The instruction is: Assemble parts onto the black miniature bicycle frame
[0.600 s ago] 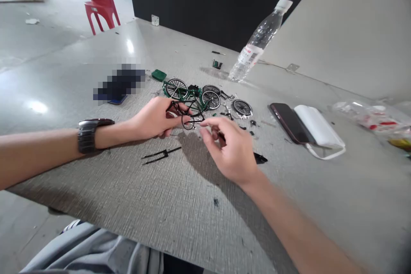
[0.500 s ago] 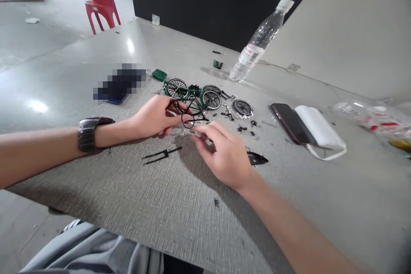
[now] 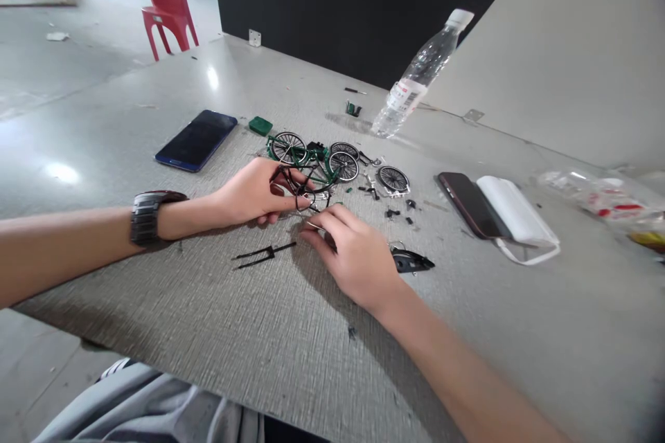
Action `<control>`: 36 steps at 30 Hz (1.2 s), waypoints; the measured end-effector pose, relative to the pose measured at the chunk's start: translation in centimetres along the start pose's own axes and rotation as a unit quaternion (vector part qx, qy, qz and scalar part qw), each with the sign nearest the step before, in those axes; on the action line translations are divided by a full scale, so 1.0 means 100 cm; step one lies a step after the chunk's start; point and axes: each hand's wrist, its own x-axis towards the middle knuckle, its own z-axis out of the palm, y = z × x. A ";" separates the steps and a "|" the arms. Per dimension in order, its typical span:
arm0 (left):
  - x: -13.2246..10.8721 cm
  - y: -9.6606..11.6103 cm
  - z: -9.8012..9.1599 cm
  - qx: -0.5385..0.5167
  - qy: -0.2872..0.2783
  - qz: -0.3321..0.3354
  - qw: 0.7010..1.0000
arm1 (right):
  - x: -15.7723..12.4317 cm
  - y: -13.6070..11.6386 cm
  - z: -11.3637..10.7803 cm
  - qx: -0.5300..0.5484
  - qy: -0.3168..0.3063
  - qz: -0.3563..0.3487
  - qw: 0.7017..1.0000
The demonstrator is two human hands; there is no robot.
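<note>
My left hand (image 3: 252,192) is closed around a small black model bicycle frame (image 3: 291,183), with thumb and fingers pinching it. Just right of it, my right hand (image 3: 358,256) has thumb and forefinger pressed together close to the frame's lower end. A thin, light-coloured sliver shows at those fingertips, too small to name. Behind the left fingers lies a green model bicycle (image 3: 332,176). In front, a black model fork (image 3: 269,252) rests flat on the table. A dark pointed part (image 3: 410,261) lies beyond my right wrist.
A loose spoked wheel (image 3: 393,180) and several tiny black parts (image 3: 393,213) lie to the right. Farther back are a green block (image 3: 260,126), a screwdriver (image 3: 355,91) and a tilted plastic bottle (image 3: 410,86). Phones lie left (image 3: 197,140) and right (image 3: 472,202), beside a white power bank (image 3: 514,211).
My right hand has shifted slightly left and down, its fingertips closing together below the frame. The left hand keeps hold of the frame. The view has tilted a little.
</note>
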 end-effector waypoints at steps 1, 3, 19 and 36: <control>0.000 0.000 0.000 -0.009 -0.002 -0.006 1.000 | 0.000 0.000 0.000 -0.008 -0.001 0.000 1.000; 0.000 0.001 0.001 -0.023 -0.004 -0.009 1.000 | -0.001 0.000 0.001 -0.029 -0.006 -0.001 1.000; -0.003 0.002 0.000 0.009 0.015 0.002 1.000 | -0.002 0.001 -0.001 0.064 0.154 0.016 0.986; -0.004 0.002 -0.002 -0.008 -0.013 0.001 1.000 | -0.003 0.000 -0.003 0.059 0.133 -0.008 0.989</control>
